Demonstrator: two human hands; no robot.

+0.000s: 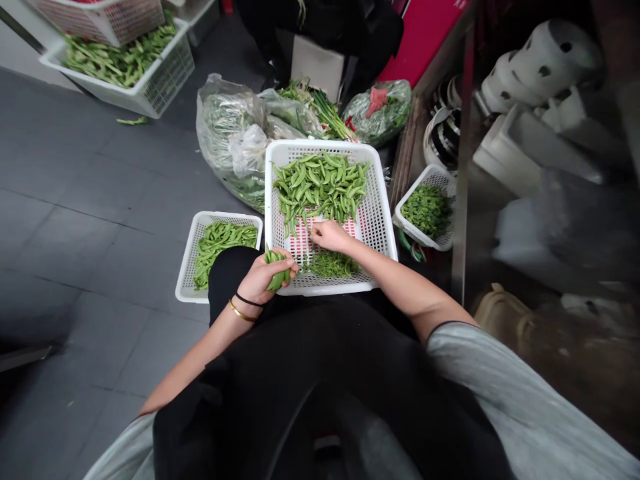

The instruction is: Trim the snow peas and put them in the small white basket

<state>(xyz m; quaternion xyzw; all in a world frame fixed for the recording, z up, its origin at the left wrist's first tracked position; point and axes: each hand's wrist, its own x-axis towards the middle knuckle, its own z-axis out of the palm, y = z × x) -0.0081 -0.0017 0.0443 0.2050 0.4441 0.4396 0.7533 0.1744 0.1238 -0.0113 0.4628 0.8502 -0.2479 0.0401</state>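
Observation:
My left hand (270, 277) is closed around several green pea pods (276, 259) at the near left corner of a white plastic basket (383, 233). Over the middle of that basket, my right hand (330, 235) has its fingers curled together; anything in them is hidden. Whole pea pods (323, 180) fill the far half of the basket. A small heap of thin green trimmings (333, 264) lies at its near side, below my right hand. To the left stands a smaller white basket (185, 280) of pea pods (220, 243), partly hidden by my knee.
Clear bags of greens (225, 127) and a tied bag (380, 113) lie beyond the basket. At right, a small basket (435, 175) holds leafy greens, beside a metal shelf post (463, 200). Stacked crates (165, 77) stand far left. Another person's dark-clothed legs (325, 23) are opposite.

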